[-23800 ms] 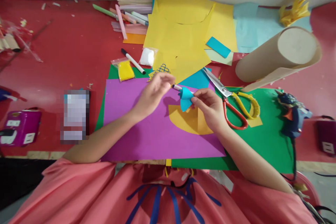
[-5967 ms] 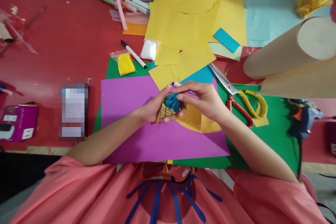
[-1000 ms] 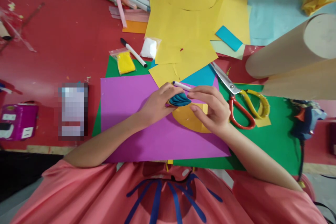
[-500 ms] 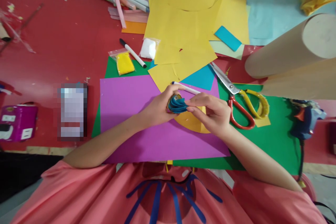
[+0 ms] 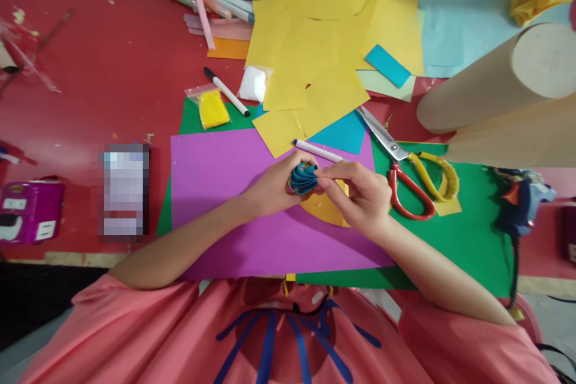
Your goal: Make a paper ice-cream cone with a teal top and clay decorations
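Observation:
A small blue pleated paper piece [image 5: 302,179], its folds curling like a rosette, sits between my hands. My left hand [image 5: 279,183] is wrapped round its left side. With thumb and forefinger, my right hand [image 5: 360,192] pinches the tips of the folds on the right. Below the hands lies an orange-yellow paper shape [image 5: 327,210] with a curved edge, partly covered by my right hand. It rests on a purple sheet [image 5: 225,240]. Just above my hands lies a white marker [image 5: 317,150].
Scissors [image 5: 396,153] with red and yellow handles lie right of my right hand. A hot glue gun [image 5: 524,207] rests on the green sheet [image 5: 472,240]. Yellow sheets [image 5: 319,42], clay packets [image 5: 213,109] and a cardboard tube [image 5: 486,84] are beyond. A blurred-out phone [image 5: 123,192] lies left.
The folds of the blue paper have spread slightly and turned upward at the right. My right fingers have shifted a little left, still pinching the tips.

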